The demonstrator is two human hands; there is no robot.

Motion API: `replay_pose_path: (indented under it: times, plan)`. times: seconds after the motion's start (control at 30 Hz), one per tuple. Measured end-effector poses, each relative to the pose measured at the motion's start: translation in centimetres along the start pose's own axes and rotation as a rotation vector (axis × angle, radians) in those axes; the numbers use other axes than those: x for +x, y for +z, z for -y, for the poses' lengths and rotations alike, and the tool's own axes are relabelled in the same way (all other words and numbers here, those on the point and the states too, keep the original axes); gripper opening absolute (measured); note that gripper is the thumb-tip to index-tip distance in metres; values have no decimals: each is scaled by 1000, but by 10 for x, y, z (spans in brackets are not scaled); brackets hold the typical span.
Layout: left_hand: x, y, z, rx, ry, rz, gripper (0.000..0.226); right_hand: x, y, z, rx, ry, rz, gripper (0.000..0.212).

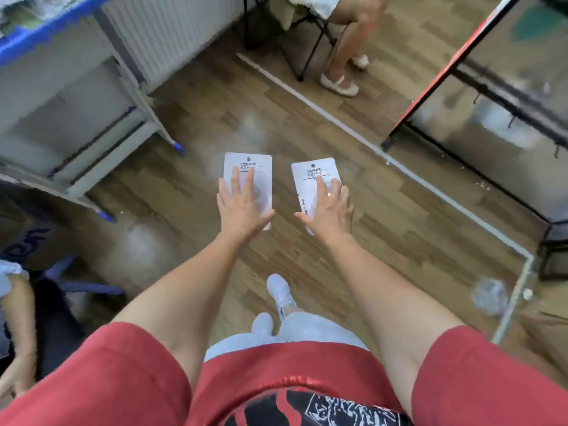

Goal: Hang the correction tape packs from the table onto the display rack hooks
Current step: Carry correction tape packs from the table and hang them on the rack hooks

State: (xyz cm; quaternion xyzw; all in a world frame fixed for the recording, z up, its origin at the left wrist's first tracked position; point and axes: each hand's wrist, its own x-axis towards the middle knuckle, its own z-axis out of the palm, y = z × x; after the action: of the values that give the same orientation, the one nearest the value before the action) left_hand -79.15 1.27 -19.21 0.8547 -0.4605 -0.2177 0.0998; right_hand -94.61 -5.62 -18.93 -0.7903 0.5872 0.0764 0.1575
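Floor (199, 118): wood-pattern planks with glare patches. A white tape line (338, 123) crosses it diagonally and turns a corner. The bench (135, 87) stands on blue-capped feet well left of the line. The rack (430, 87) base stands just right of it. Crumpled clear plastic (488, 296) lies just left of the line below the corner, and a small white disc (527, 293) lies just right.

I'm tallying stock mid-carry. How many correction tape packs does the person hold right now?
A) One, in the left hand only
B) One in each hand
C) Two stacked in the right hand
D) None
B: the left hand holds the left pack and the right hand holds the right pack, both side by side above the wooden floor.
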Motion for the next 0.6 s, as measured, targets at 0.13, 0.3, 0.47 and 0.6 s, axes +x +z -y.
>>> replay_pose_path:
  times: [0.13,0.3,0.47,0.6]
  plan:
    - [-32,25,-29,-21,140,61,98,-53,10,-44,105,227,-73,91]
    - [-71,52,-72,55,302,102,98,-124,22,-99,192,451,-128,91]
    - [-113,88,-144,113,507,145,99,-176,12,-175,223,636,-220,90]
    - [-142,118,-209,132,635,194,101,-206,0,-239,268,740,-298,89]
